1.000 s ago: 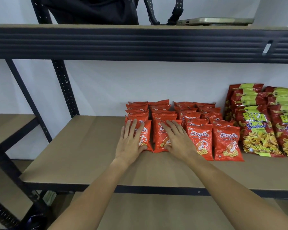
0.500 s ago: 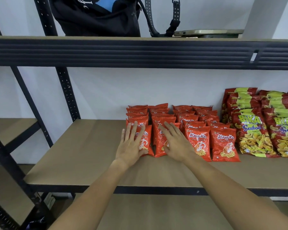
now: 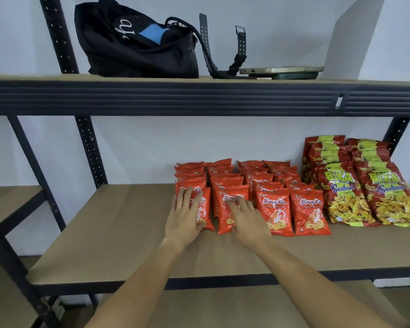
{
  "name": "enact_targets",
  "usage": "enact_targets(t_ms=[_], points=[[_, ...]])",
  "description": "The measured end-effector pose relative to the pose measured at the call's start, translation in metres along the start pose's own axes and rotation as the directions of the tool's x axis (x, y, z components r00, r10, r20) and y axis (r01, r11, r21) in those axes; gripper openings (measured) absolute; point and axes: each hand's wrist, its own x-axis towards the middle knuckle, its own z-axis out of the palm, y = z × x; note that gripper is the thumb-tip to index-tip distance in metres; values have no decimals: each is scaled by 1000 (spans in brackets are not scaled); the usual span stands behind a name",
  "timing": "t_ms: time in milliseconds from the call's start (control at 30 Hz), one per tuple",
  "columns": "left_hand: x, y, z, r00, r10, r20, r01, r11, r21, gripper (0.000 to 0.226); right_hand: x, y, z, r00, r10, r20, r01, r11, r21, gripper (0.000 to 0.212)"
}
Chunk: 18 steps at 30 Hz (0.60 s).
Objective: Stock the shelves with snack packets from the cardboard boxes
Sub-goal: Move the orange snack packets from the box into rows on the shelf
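Several rows of small red snack packets (image 3: 272,209) stand on the brown middle shelf (image 3: 118,233), right of centre. My left hand (image 3: 185,216) lies flat with straight fingers on the front packet of the leftmost row (image 3: 205,209). My right hand (image 3: 246,218) rests with straight fingers on the front packet of the second row (image 3: 227,209). Larger red and yellow seafood packets (image 3: 346,197) are stacked at the far right. No cardboard box is in view.
The upper shelf (image 3: 199,95) carries a black bag (image 3: 137,46), a black strap (image 3: 223,55) and a flat phone-like device (image 3: 282,72). Dark metal uprights (image 3: 90,150) stand at the left. The left half of the middle shelf is bare board. A lower shelf (image 3: 223,308) shows below.
The view has tilted upward, bringing the bag on the upper shelf into sight. Both hands stay flat on the two front left packets, barely shifted.
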Motion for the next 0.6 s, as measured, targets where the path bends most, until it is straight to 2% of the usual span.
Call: enact_targets(t_ms=[300,600], points=[[-5,5,-7,999,23,41,-22,1000,-20,99,-3,-10,-5,1000,11,10,-10,1000,-7,76],[-23,15,-31,993,72,-89,-85,986,-141,66,-20,-5,-28,995,96,7,-96,995,16,55]])
